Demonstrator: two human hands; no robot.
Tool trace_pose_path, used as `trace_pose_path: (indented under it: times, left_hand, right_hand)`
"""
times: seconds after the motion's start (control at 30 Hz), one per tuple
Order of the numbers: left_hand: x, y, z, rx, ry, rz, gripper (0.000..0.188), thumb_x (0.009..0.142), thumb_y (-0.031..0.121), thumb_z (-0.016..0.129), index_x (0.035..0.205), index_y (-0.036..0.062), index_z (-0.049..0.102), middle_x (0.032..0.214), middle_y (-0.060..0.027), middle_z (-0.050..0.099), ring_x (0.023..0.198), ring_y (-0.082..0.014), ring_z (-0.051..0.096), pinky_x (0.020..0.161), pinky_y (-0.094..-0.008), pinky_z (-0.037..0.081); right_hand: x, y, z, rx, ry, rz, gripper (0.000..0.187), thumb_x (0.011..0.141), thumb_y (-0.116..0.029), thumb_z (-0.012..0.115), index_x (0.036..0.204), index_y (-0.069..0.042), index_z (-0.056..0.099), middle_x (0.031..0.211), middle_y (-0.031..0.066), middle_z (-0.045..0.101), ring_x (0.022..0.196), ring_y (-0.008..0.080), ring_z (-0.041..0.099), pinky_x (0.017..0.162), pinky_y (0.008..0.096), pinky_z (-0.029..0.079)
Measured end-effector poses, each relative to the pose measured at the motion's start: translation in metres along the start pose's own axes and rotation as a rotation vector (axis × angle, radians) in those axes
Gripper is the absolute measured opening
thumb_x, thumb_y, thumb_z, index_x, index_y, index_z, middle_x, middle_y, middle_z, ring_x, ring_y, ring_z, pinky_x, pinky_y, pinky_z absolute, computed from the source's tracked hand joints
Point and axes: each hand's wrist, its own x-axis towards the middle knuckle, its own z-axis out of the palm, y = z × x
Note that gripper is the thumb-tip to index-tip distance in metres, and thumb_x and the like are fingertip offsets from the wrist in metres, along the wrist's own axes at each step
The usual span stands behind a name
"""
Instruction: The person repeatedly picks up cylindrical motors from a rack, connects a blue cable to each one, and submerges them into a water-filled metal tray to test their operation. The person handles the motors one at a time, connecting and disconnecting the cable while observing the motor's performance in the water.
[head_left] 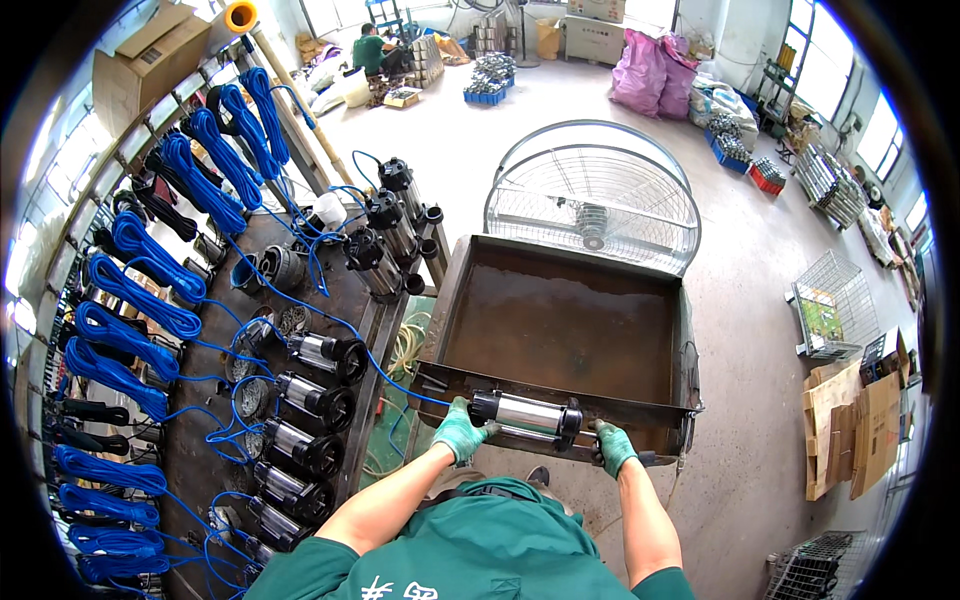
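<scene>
A submersible pump, a steel cylinder with black ends, lies level along the near ledge of a metal tank of brown water. My left hand, in a green glove, grips its left end, where a blue cable leaves toward the bench. Beside the pump's right end, my gloved right hand has its fingers curled in. A small gap seems to part those fingers from the black end, and what they hold is hidden.
On the left, a dark bench carries several similar pumps and blue cable coils on a rack. A large round fan stands behind the tank. Flattened cardboard leans at right. Another person sits far back.
</scene>
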Motion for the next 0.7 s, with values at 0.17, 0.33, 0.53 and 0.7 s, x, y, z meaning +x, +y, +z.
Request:
trace_pose_path:
  times: [0.17, 0.33, 0.53, 0.7]
  left_hand:
    - [0.001, 0.005, 0.002, 0.022, 0.044, 0.034, 0.073, 0.079, 0.03, 0.094, 0.126, -0.0013, 0.046, 0.111, -0.019, 0.069, 0.1, -0.0288, 0.066, 0.092, -0.0408, 0.053]
    - [-0.004, 0.006, -0.003, -0.083, -0.025, -0.047, 0.092, 0.078, 0.04, 0.093, 0.14, -0.0068, 0.044, 0.129, -0.0281, 0.062, 0.12, -0.0391, 0.063, 0.104, -0.0429, 0.05]
    - [-0.003, 0.004, 0.005, -0.184, -0.027, -0.059, 0.087, 0.08, 0.036, 0.093, 0.138, -0.006, 0.044, 0.13, -0.0256, 0.061, 0.12, -0.035, 0.062, 0.104, -0.0422, 0.049]
    - [0.005, -0.016, 0.019, -0.166, 0.022, -0.037, 0.086, 0.079, 0.034, 0.094, 0.137, -0.0048, 0.044, 0.128, -0.0252, 0.06, 0.118, -0.0348, 0.061, 0.103, -0.0424, 0.049]
  right_hand:
    - [-0.006, 0.013, -0.013, -0.551, 0.063, -0.475, 0.041, 0.097, -0.026, 0.076, 0.131, -0.006, 0.065, 0.098, 0.0118, 0.073, 0.091, 0.0246, 0.072, 0.08, 0.0357, 0.06]
    - [-0.049, -0.011, -0.015, -0.968, 0.048, -0.934, 0.042, 0.09, -0.02, 0.082, 0.128, -0.007, 0.069, 0.116, 0.0123, 0.072, 0.104, 0.0276, 0.073, 0.091, 0.037, 0.059]
    - [-0.023, -0.007, -0.009, -0.314, 0.021, -0.239, 0.04, 0.104, -0.039, 0.066, 0.118, -0.002, 0.072, 0.081, 0.006, 0.071, 0.078, 0.0206, 0.071, 0.072, 0.0329, 0.058]
    - [-0.03, -0.008, 0.01, -0.46, 0.177, -0.384, 0.045, 0.1, -0.035, 0.071, 0.135, -0.007, 0.064, 0.087, 0.0117, 0.071, 0.08, 0.0266, 0.071, 0.074, 0.0374, 0.059]
